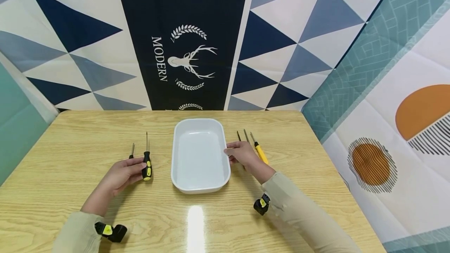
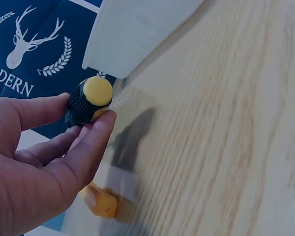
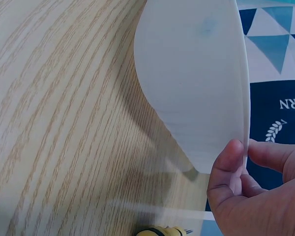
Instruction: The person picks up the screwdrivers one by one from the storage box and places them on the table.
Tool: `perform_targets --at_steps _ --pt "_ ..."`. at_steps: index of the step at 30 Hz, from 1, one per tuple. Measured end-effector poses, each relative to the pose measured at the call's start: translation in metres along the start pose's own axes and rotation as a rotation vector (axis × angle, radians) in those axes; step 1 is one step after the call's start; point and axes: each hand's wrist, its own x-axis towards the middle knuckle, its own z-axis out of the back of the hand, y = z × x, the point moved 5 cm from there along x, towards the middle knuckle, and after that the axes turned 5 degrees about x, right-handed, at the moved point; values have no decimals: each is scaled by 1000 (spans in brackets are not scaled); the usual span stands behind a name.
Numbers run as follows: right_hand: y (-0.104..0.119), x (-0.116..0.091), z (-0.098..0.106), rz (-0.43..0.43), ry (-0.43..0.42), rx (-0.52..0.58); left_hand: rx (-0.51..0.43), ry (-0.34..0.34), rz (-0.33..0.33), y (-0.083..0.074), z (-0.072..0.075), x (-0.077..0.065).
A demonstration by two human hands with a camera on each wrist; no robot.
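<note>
My left hand (image 1: 123, 173) pinches a screwdriver (image 1: 147, 167) by its black and yellow handle, its shaft pointing toward the back of the table. In the left wrist view the handle's yellow end cap (image 2: 98, 90) sits between thumb and fingers. Partly hidden behind that hand lies a second screwdriver (image 1: 132, 151). A white rectangular tray (image 1: 173, 163) stands in the middle, bare inside. My right hand (image 1: 245, 155) grips its right rim, thumb on one side and fingers on the other, as the right wrist view (image 3: 246, 98) of the tray wall confirms.
Right of the tray lie a yellow-handled screwdriver (image 1: 261, 153) and two more metal shafts (image 1: 246, 136), their handles hidden by the right hand. The wooden table (image 1: 88, 132) meets a patterned cloth wall (image 1: 190, 89) at the back. Another cloth hangs at the right.
</note>
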Motion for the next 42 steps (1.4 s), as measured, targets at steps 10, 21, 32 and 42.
perform_targets --at_steps 10,21,32,42 --pt "-1 1 0 1 1 -4 67 -35 43 4 3 3" --pt "-2 2 0 -1 -1 -5 124 -54 58 6 4 6" --pt "-1 1 0 -4 -2 -4 184 -59 81 5 2 9" --pt "-1 1 0 1 5 -5 251 -80 80 1 0 11"
